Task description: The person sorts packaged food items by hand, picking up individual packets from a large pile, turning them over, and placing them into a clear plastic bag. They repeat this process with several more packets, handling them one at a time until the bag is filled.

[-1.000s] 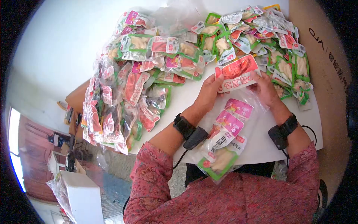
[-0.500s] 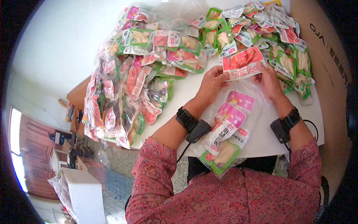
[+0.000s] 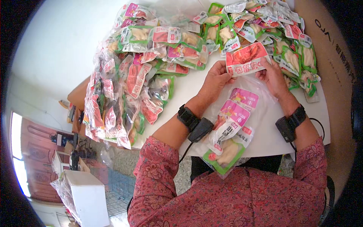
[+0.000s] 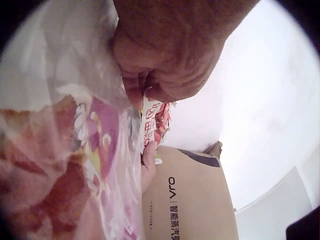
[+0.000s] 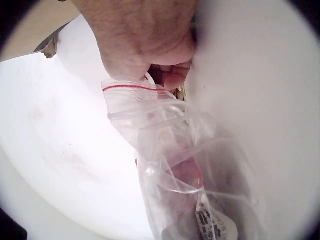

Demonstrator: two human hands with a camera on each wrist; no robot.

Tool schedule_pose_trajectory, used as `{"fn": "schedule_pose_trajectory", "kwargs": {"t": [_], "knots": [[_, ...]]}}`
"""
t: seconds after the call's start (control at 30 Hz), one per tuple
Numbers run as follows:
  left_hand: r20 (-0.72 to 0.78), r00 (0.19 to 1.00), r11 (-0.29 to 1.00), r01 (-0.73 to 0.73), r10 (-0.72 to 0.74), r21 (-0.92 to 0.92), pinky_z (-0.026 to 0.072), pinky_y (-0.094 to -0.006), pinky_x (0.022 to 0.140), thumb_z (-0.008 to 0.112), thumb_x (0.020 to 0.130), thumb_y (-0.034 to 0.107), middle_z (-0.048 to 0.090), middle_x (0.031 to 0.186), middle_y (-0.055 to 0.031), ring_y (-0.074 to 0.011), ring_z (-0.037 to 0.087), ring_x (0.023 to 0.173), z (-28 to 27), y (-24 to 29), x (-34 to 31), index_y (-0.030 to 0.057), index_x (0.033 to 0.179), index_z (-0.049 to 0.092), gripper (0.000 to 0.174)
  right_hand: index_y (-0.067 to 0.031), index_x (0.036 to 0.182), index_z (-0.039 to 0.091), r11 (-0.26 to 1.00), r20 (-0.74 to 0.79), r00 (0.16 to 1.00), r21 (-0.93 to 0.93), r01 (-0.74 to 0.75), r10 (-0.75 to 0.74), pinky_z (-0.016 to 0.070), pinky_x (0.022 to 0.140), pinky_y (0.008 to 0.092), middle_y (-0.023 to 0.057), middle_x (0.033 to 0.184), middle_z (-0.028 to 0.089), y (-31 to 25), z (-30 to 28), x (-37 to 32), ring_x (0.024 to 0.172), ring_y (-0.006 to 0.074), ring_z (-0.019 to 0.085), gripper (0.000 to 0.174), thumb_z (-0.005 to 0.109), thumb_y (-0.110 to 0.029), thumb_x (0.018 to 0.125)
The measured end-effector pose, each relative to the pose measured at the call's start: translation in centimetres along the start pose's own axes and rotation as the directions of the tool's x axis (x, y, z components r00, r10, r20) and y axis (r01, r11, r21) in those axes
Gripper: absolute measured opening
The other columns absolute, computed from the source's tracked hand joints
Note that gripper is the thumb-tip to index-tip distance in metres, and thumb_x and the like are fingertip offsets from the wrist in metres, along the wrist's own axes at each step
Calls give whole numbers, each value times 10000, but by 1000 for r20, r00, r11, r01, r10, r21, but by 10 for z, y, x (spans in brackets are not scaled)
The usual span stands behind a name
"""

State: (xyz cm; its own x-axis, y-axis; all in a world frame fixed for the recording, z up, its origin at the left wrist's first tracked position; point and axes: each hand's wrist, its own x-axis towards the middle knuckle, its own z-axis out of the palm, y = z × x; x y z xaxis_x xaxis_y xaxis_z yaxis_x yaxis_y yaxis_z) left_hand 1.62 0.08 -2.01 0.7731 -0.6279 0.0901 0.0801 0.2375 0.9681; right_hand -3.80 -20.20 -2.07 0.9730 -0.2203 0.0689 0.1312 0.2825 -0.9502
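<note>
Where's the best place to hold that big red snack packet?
Hold it at its two short edges, near the lower corners, coming in from either side, the way the left hand and right hand pinch the red packet. It is flat, wide and floppy, so a grip at each end should keep it from sagging.

The flat white tabletop (image 3: 191, 89) carries a broad heap of green, pink and red plastic snack packets (image 3: 227, 34) along its far side. Stuffed clear plastic bags (image 3: 109, 109) of such packets crowd its left edge, some hanging over. 1 clear plastic zip bag (image 3: 230, 128) holding several packets lies at the near edge, overhanging it.
</note>
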Motion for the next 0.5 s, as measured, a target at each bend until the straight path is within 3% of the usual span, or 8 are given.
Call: {"fn": "schedule_pose_trajectory", "kwargs": {"t": [0.37,0.5], "knots": [[-13,1000,999,25,-26,-39,454,-227,618,445,832,63,571,906,-81,-122,553,700,4,6,-3,21,1081,408,255,-52,920,512,1000,5,1000,-13,-13,13,384,470,197,26,749,571,-1,1,0,556,87,514,267,486,-309,855],[-11,999,999,30,-30,-27,471,-233,636,463,831,66,570,944,-83,-134,567,724,2,4,-3,37,1081,418,255,-50,909,514,1000,-5,1000,-20,-18,18,383,471,199,27,744,570,-2,2,-1,555,87,513,256,483,-299,857]]}}
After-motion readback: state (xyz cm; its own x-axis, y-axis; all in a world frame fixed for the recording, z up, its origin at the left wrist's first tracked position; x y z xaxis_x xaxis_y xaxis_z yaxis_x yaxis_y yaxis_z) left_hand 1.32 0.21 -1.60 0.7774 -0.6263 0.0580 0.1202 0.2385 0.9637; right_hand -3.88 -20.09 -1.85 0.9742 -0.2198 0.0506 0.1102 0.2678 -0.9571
